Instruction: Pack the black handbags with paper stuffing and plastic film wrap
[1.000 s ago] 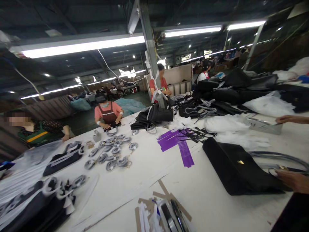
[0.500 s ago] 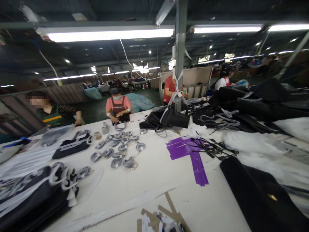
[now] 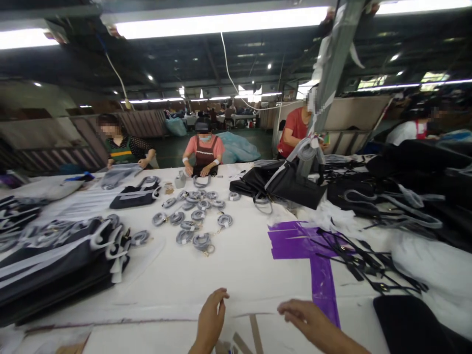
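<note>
My left hand [image 3: 211, 320] and my right hand [image 3: 309, 318] reach over the near edge of the white-covered table [image 3: 236, 275]. Both hold nothing. The left hand's fingers are loosely bent, tips down toward the cloth. The right hand's fingers stretch out to the left, low over the cloth. Strips of brown tape [image 3: 253, 332] lie between the two hands. A purple tape patch [image 3: 320, 275] runs down the cloth just beyond my right hand. A black bag [image 3: 409, 324] lies at the lower right.
Several coiled grey straps [image 3: 195, 221] lie mid-table. Black bags with white trim [image 3: 59, 255] are stacked at the left. A black handbag [image 3: 291, 186] stands by a pillar [image 3: 332, 73], with loose black straps [image 3: 361, 260] at the right. Three people [image 3: 202, 150] work on the far side.
The view has swung left and down. The black bag has slid toward the lower right corner. Both my hands have come into view at the near edge.
</note>
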